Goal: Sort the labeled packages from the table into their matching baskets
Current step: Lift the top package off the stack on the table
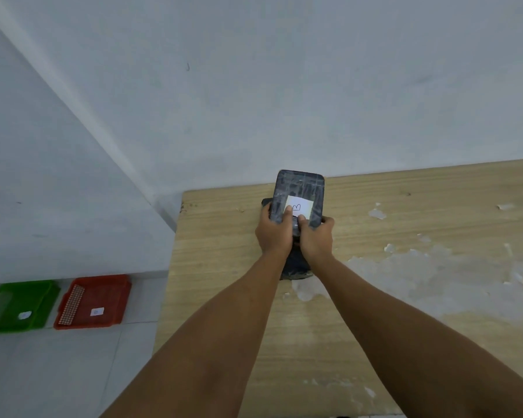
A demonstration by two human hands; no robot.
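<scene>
Table [375,342]: wooden, worn pale patches on the right.
Left hand [274,233]: closed on package, thumb up on its face.
Right hand [316,236]: closed on package, thumb at label edge.
Package [299,188]: dark, taped, raised and tilted over the table's far edge; more dark wrapping [296,267] beneath the hands, count unclear.
Label [299,206]: white, reads "B".
Red basket [94,301]: on floor to the left; white tag, unreadable; no package inside.
Green basket [20,304]: beside the red; likewise without a package.
Progress: early, judging by the baskets; sorting still ahead.
</scene>
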